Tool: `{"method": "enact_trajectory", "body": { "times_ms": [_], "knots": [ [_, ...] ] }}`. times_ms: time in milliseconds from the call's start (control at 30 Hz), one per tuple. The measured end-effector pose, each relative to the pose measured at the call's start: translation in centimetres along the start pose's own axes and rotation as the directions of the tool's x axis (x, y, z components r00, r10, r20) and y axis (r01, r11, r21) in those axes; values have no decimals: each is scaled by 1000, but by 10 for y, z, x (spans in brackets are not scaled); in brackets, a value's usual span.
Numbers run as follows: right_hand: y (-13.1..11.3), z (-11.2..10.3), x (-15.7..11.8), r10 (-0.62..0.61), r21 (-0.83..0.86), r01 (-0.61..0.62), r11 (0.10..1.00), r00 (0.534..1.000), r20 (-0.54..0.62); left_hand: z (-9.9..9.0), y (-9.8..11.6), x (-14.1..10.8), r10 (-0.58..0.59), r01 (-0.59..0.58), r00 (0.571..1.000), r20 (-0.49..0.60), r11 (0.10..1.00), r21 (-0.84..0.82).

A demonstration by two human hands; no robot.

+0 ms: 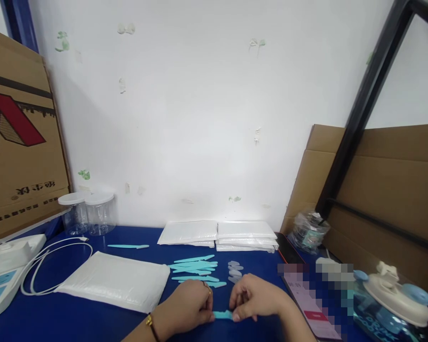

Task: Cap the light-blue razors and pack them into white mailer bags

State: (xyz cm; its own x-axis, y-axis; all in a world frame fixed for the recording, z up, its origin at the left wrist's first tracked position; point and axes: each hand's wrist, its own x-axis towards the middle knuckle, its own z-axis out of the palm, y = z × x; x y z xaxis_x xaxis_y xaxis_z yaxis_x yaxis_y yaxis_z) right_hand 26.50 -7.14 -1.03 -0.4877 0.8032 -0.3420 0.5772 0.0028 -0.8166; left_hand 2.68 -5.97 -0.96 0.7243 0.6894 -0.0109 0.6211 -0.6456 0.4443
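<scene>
My left hand [190, 306], with a ring and a bracelet, has its fingers closed on one end of a short teal tool [222, 315]. At the tool's other end my right hand [253, 297] pinches with thumb and fingers. Just beyond my left hand lies a loose pile of several teal tools [196, 267]. Several small translucent caps [234, 270] rest beyond my right hand on the blue table [128, 327].
A white padded envelope [119, 280] lies left, near a single teal tool [128, 246], a cable and clear jars [100, 216]. White packets [189, 232] are stacked by the wall. On the right are a phone [306, 294], a wrapped container [309, 232] and a bottle [392, 299].
</scene>
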Motion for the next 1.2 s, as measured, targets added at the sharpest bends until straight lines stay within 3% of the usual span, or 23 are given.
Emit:
{"method": "enact_trajectory", "body": {
  "times_ms": [133, 233, 367, 467, 567, 700, 867, 1033, 1200],
  "knots": [
    [2, 3, 5, -61, -3, 61, 998, 994, -86, -7, -5, 3, -34, 32, 999, -29, 998, -59],
    [7, -7, 2, -93, -32, 88, 996, 976, -195, -14, -9, 2, -75, 69, 995, -64, 994, -85],
    [15, -27, -3, -128, -111, 87, 990, 880, -456, -25, -16, 0, -156, 137, 987, -48, 953, -270],
    [16, -31, 0, -143, -184, 48, 982, 823, -550, -30, -18, 0, -145, 115, 988, -56, 925, -362],
    [14, -27, 3, -133, -212, 18, 977, 827, -546, -30, -15, 1, -111, 70, 987, -118, 949, -306],
    [14, -25, -3, -223, -327, 38, 944, 805, -549, -27, -14, 3, -82, 35, 983, -166, 962, -271],
    [20, -25, -7, -95, -351, -79, 933, 887, -453, -23, -20, 5, -75, 21, 972, -224, 972, -234],
    [22, -21, -4, -149, -412, -42, 910, 895, -421, -23, -23, 7, -124, 69, 968, -219, 967, -243],
    [16, -14, -1, -172, -474, -54, 879, 891, -420, -25, -22, 7, -110, 45, 965, -239, 964, -264]
  ]
}}
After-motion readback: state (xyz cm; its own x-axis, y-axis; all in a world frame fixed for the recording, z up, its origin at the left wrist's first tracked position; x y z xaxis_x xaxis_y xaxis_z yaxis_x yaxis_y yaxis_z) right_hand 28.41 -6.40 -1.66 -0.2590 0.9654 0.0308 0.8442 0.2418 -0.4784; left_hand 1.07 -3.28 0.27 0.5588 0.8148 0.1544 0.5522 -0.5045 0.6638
